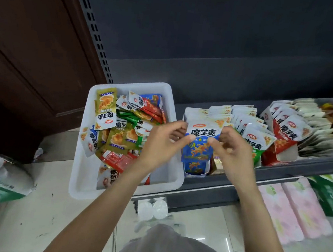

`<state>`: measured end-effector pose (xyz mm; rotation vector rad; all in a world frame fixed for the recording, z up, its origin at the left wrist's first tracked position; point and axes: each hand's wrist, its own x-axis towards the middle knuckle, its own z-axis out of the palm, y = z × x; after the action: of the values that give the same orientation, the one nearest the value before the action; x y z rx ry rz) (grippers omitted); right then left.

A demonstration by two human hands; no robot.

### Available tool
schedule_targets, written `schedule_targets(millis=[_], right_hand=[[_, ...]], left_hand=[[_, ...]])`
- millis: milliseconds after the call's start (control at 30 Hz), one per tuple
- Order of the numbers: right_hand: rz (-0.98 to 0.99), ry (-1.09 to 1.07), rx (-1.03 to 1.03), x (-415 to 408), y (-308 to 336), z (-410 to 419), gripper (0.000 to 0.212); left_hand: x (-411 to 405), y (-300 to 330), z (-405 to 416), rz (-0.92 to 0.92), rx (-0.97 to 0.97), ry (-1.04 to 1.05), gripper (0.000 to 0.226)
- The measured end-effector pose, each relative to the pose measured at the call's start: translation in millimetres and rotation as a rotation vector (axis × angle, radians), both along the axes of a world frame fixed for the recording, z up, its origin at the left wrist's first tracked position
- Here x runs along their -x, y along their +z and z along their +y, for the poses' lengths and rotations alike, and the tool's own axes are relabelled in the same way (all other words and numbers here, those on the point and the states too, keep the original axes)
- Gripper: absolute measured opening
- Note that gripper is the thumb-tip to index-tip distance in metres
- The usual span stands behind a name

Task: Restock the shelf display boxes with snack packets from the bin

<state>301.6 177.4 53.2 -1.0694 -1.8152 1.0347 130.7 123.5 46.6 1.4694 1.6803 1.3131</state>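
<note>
Together we pinch one blue packet (200, 141) by its top corners, left hand (165, 144) and right hand (233, 151), over the blue display box (196, 168) on the shelf (206, 183). Its label reads 魔芋爽. Just left, the white bin (132, 93) holds more packets, yellow, green and red. Right of our hands stands a red display box (278, 145); pink packs (294, 211) lie below.
</note>
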Motion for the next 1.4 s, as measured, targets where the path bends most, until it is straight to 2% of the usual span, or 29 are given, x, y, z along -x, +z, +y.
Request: schedule_targets(millis=[67,200,333,433,567,767,833,900,967,1033,1100,1167,1267,1333,1400], right_hand=[[-0.081,-0.093,-0.092,-14.0,-0.5,8.6,0.012],[-0.167,-0.222,-0.158,-22.0,-13.7,17.5,0.026],[-0.210,-0.171,-0.101,-18.7,-44.4,17.4,0.025],[-0.298,-0.125,-0.100,-15.6,-62.6,17.6,0.014],[-0.318,-0.085,-0.117,-13.8,-65.9,16.2,0.007],[-0.448,-0.116,-0.233,-11.4,-71.6,20.5,0.019],[-0.519,-0.151,-0.295,-7.2,-71.8,18.7,0.019],[-0.546,-0.163,-0.247,-5.0,-70.4,17.8,0.016],[-0.475,-0.219,-0.185,-7.0,-68.1,15.8,0.019],[-0.307,-0.265,-0.216,-9.7,-59.3,11.7,0.018],[-0.178,-0.221,-0.261,-8.0,-45.4,5.4,0.018],[-0.152,-0.116,-0.289,1.5,-31.9,0.0,0.017],[-0.218,0.138,-0.350,34.5,-24.0,-6.9,0.015],[-0.383,0.332,-0.366,66.5,-30.8,-13.3,0.017],[-0.587,0.524,-0.289,100.8,-44.4,-21.4,0.025]], left_hand=[[-10.9,3.0,11.4,0.037,-0.005,-0.045,0.012],[-21.9,-4.0,28.0,0.148,-0.035,-0.037,0.008],[-17.2,-25.0,27.8,0.279,-0.006,0.002,0.006],[-11.8,-37.5,23.8,0.351,0.017,0.056,0.010],[-11.6,-45.2,21.2,0.435,0.022,0.066,0.009],[-10.3,-50.7,21.9,0.654,0.023,0.109,0.009],[-10.7,-50.4,20.8,0.654,0.003,0.143,0.010],[-9.6,-49.7,20.5,0.623,-0.004,0.192,0.013],[-6.3,-47.3,18.3,0.605,-0.037,0.241,0.016],[0.1,-42.7,10.7,0.538,-0.174,0.309,0.017],[9.4,-39.5,-3.1,0.473,-0.345,0.382,0.018],[24.6,-39.3,-19.2,0.470,-0.377,0.408,0.022],[61.5,-50.0,-45.2,0.564,-0.144,0.380,0.022],[88.2,-62.4,-62.5,0.660,0.132,0.330,0.018],[108.7,-74.5,-77.4,0.758,0.399,0.269,0.026]])
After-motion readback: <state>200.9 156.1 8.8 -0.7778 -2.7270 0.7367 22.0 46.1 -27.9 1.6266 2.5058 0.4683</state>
